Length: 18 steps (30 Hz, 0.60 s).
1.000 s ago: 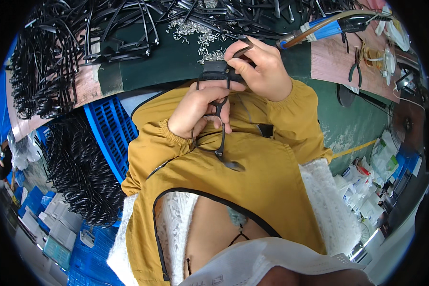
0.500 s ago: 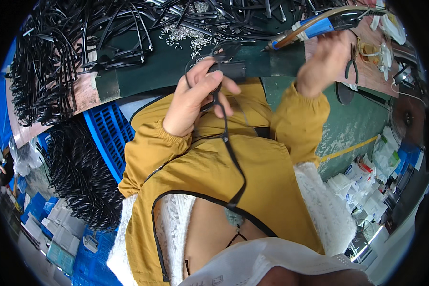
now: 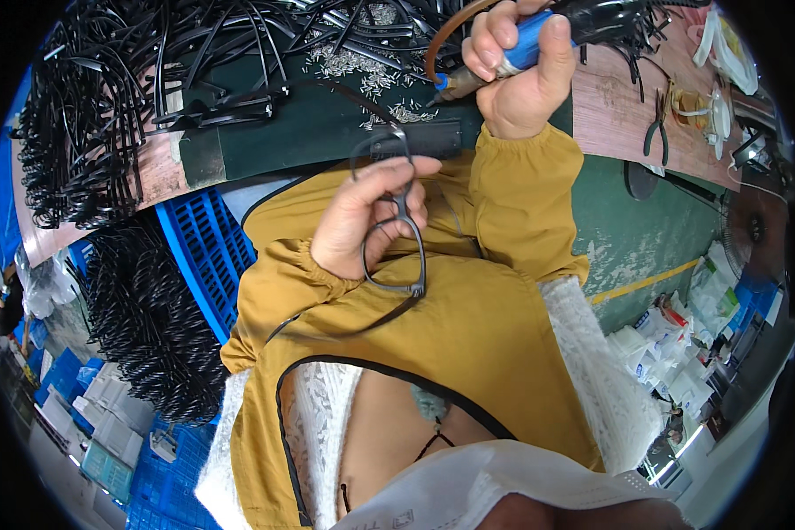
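Observation:
My left hand [image 3: 367, 212] pinches a dark eyeglass frame [image 3: 402, 208] by its bridge area, above my lap. The frame hangs upright in the picture, one rim below the fingers and the other partly behind them. One temple reaches up toward the mat and the other slants down over my mustard apron. In my right hand [image 3: 526, 88] is a powered screwdriver [image 3: 526, 44] with a blue grip, a black body and a brown hose. Its tip points left, just over small metal pins or screws [image 3: 406, 113] on the green mat [image 3: 247, 146].
Black temple pieces [image 3: 238, 44] heap across the table's far side, and more hang off its left [image 3: 79, 150]. A blue basket [image 3: 199, 256] stands by my left side, next to a large pile of black pieces [image 3: 150, 327]. Pliers [image 3: 655, 128] lie at the right; a dark block [image 3: 433, 137] sits at the mat's edge.
My right hand has moved left and taken hold of the screwdriver, whose tip is now farther left. The eyeglass frame has turned in my left hand, its temples spread apart.

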Tool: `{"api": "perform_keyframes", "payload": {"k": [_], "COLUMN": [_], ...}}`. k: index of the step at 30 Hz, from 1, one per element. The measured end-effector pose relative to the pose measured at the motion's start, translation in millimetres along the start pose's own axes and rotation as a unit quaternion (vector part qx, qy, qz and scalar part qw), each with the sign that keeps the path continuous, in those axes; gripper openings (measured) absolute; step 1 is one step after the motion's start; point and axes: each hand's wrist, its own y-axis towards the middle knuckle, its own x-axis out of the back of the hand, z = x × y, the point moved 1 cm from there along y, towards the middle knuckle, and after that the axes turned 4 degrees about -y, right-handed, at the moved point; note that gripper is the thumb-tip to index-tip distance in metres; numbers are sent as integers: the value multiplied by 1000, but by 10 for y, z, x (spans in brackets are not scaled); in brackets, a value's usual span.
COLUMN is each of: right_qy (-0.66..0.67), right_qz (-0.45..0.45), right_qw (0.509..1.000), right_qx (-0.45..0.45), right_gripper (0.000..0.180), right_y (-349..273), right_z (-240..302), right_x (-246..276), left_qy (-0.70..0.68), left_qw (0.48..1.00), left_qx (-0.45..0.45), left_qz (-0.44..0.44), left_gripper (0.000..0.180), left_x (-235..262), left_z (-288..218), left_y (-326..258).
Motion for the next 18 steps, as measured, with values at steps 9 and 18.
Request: {"api": "perform_keyframes", "payload": {"k": [9,18], "right_qy": [-36,-27], "right_qz": [-22,-35], "right_qw": [999,998], "right_qx": [-32,-41], "right_gripper": [41,40], "right_y": [-716,-747], "right_z": [240,204], "right_x": [-327,-489], "left_qy": [-73,-79], "left_qw": [993,991], "left_qx": [93,92], "left_qz": [14,48], "left_gripper": [35,34], "left_x": [20,74], "left_z": [228,221], "left_y": [126,158]}}
